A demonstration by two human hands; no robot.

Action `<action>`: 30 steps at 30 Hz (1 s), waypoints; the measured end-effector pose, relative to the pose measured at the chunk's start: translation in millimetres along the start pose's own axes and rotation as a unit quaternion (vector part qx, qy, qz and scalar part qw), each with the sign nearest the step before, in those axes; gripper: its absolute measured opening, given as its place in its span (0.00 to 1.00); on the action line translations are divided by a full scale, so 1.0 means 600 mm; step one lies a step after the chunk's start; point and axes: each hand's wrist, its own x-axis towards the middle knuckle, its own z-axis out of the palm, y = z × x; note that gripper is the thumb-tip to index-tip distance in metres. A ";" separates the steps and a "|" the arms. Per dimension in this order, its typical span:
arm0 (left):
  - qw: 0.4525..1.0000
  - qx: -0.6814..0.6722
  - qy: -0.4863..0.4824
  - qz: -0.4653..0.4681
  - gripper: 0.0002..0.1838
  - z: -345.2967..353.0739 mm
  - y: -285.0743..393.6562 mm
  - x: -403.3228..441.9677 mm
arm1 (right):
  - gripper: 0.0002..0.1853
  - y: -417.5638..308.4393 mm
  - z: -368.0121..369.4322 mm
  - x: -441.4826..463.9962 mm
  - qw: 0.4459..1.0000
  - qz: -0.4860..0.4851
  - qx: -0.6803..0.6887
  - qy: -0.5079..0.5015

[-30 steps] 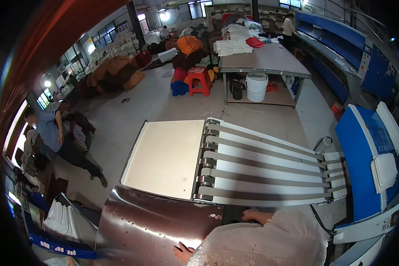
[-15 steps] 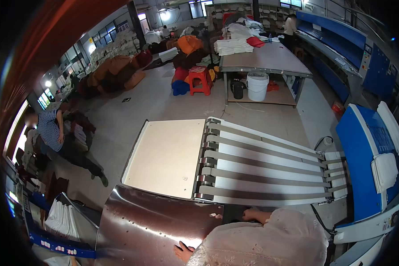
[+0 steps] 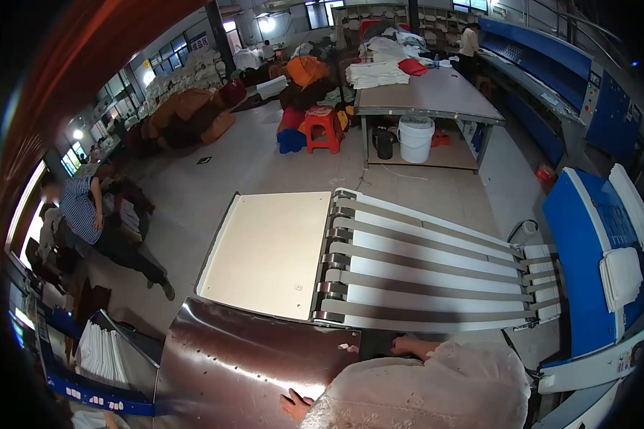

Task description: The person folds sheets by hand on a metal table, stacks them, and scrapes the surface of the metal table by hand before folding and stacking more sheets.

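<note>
My left hand [image 3: 293,405] lies on the dark, shiny metal sheet [image 3: 250,365] with its fingers spread, holding nothing. My right hand [image 3: 405,346] is at the dark gap between that sheet and the belt section [image 3: 436,268]. Its fingers are in shadow, so I cannot make out their shape or what they touch. Sheer, pale embroidered sleeves [image 3: 422,386] cover my arms. Beyond the metal sheet is a flat cream panel [image 3: 268,254]. Beside it, several grey belts run over white boards from metal rollers.
On the right is a blue machine [image 3: 583,264] with folded white cloth. A table [image 3: 436,100] stands behind, with a white bucket [image 3: 415,139] and a red stool [image 3: 323,130] near it. Left are a person in stripes [image 3: 82,207] and a rack of white cloth [image 3: 100,354].
My left hand stays on the metal sheet and my right hand barely shifts. At the lower left edge, another person's pale sleeve and hand have moved slightly.
</note>
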 end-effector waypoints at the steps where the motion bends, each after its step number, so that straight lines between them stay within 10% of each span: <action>1: 0.999 -0.007 -0.029 -0.014 0.21 -0.053 0.036 0.019 | 0.22 0.000 0.000 0.001 1.000 0.000 0.002 0.002; 30: 0.997 0.003 -0.077 -0.022 0.34 -0.064 0.043 0.022 | 0.23 -0.015 -0.016 -0.003 0.999 -0.002 -0.030 -0.011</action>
